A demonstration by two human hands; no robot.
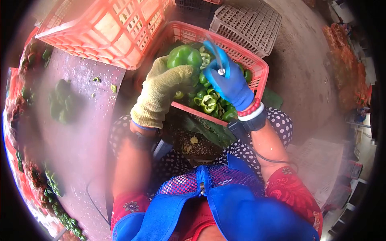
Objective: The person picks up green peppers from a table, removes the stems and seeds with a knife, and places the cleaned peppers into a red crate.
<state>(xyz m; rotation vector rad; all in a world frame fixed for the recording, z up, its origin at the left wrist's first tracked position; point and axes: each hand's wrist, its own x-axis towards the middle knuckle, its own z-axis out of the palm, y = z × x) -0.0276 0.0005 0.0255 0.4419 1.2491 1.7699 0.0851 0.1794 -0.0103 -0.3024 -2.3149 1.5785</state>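
My left hand [159, 88], in a pale yellow knit glove, grips a green bell pepper [184, 56] above the red crate. My right hand [230, 80], in a blue glove, is closed round a small knife [220, 60], whose blade looks blurred and points up and away. The knife is just right of the pepper; a pale green piece shows between them. Below both hands, the red crate [261, 76] holds cut and whole green peppers [209, 103].
A large pink crate [116, 32] stands at the upper left on a sheet [80, 148] with pepper scraps and a blurred green pepper [62, 100]. An upturned grey crate [246, 25] lies behind the red one. Piles of peppers line the far left.
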